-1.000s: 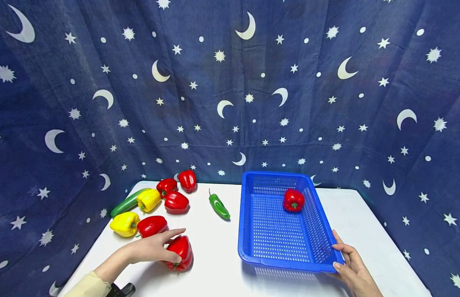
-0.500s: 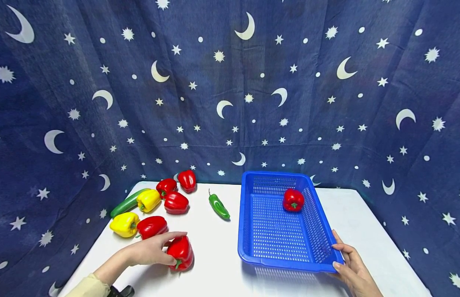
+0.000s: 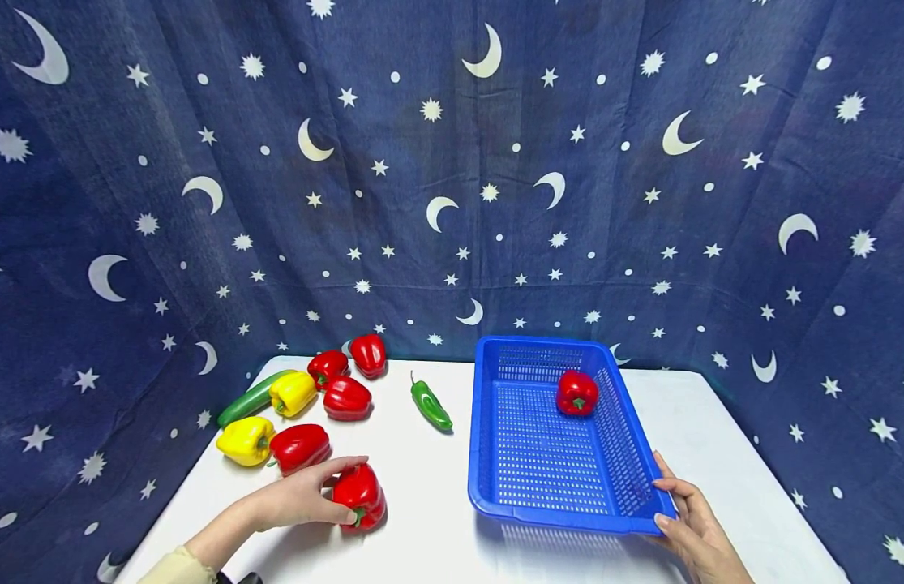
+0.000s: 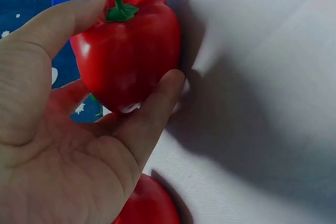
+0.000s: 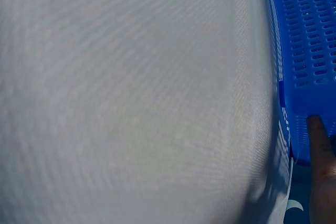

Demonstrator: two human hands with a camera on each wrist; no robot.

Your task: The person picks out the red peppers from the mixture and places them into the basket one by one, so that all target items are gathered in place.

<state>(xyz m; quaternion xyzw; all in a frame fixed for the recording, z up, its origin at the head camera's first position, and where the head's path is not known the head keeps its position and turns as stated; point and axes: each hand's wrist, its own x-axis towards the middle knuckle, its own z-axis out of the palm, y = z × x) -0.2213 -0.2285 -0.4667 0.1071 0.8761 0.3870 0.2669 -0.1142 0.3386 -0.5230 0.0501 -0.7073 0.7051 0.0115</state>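
Note:
My left hand (image 3: 300, 496) grips a red bell pepper (image 3: 364, 499) near the front of the table. In the left wrist view the thumb lies beside the green stem of this pepper (image 4: 134, 51), with the other fingers round its far side and underneath. At the right, my right hand (image 3: 698, 531) holds the front right corner of a blue plastic basket (image 3: 550, 519), thumb and fingers at the rim. Inside that basket, toward the back right, sits another red bell pepper (image 3: 576, 394). The right wrist view catches only a finger (image 5: 319, 145) against the basket wall.
Left of the held pepper lie several red bell peppers (image 3: 347, 398), two yellow bell peppers (image 3: 245, 441) and a cucumber (image 3: 253, 397). A green chili pepper (image 3: 430, 405) lies between them and the basket. A patterned blue curtain (image 3: 393, 203) borders the white table (image 3: 422, 487).
My left thumb and fingers have closed on the front red bell pepper, which has turned a little and shifted slightly right. The right hand and basket have stayed put.

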